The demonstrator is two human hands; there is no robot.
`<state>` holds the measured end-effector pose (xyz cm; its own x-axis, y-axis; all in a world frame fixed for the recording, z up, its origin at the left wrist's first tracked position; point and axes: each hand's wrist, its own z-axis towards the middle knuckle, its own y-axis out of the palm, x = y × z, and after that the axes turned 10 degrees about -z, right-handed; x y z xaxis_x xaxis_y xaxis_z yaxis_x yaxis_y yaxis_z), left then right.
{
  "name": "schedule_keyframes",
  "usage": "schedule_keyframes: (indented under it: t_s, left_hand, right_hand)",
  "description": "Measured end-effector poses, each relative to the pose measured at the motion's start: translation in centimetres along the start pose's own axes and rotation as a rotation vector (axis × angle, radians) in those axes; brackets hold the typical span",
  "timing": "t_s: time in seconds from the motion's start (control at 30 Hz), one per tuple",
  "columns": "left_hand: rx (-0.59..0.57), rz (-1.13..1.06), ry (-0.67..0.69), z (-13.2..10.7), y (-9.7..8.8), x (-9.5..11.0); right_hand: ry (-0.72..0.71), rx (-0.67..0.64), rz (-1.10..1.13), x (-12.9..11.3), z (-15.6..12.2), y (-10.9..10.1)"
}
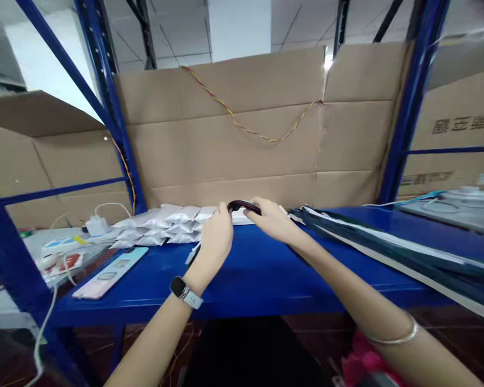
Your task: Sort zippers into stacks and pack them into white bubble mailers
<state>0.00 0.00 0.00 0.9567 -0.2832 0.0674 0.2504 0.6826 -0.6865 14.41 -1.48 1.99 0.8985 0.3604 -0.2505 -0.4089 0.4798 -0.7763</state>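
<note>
Both of my hands meet above the back of the blue shelf top (262, 269). My left hand (215, 236), with a watch on its wrist, is closed on one end of a dark curved band (242, 205). My right hand (272, 217), with a thin bangle further up its arm, pinches the band's other end. The band arches between them, just in front of a row of white sealed pouches (165, 223). What the band is cannot be made out.
A long stack of dark and white strips (395, 247) runs along the right of the shelf. A pale flat card (111, 272) lies at the left front. A charger and cables (97, 223) sit on the left bench. Brown cardboard (242, 134) lines the back between blue uprights.
</note>
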Motion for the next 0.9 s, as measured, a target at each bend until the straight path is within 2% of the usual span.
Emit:
schedule_keyframes:
  t_s: [0.13, 0.27, 0.37, 0.47, 0.6, 0.67, 0.77, 0.83, 0.9]
  left_hand:
    - [-0.037, 0.044, 0.052, -1.0, 0.3, 0.2]
    - [-0.055, 0.007, -0.006, -0.9, 1.5, 1.3]
    - [-0.049, -0.058, -0.039, -0.4, 2.2, 2.1]
    - [-0.084, -0.136, -0.033, 0.0, 2.2, 2.9]
    - [-0.148, -0.201, -0.016, -0.6, 2.0, 4.2]
    - [-0.183, -0.225, 0.041, -1.5, 2.2, 4.7]
    - [-0.232, -0.291, 0.219, -3.1, 2.6, 4.7]
    - [-0.254, -0.363, 0.325, -3.5, 2.5, 4.0]
    - [-0.247, -0.467, 0.336, -3.0, 2.2, 3.0]
  right_hand:
    - [0.072, 0.039, 0.01, 0.1, 0.8, 0.7]
    - [0.153, 0.063, 0.055, -0.5, 0.8, 2.1]
    - [0.194, 0.062, 0.231, -0.4, 1.0, 3.3]
    - [0.217, 0.106, 0.445, 0.1, 1.6, 4.4]
    - [0.208, 0.168, 0.53, 1.1, 2.5, 5.0]
    - [0.207, 0.182, 0.502, 1.7, 2.6, 4.8]
    - [0.182, 0.172, 0.495, 3.0, 2.3, 4.2]
    - [0.146, 0.141, 0.522, 4.0, 1.8, 3.8]
    - [0.101, 0.106, 0.605, 4.9, 1.3, 3.5]
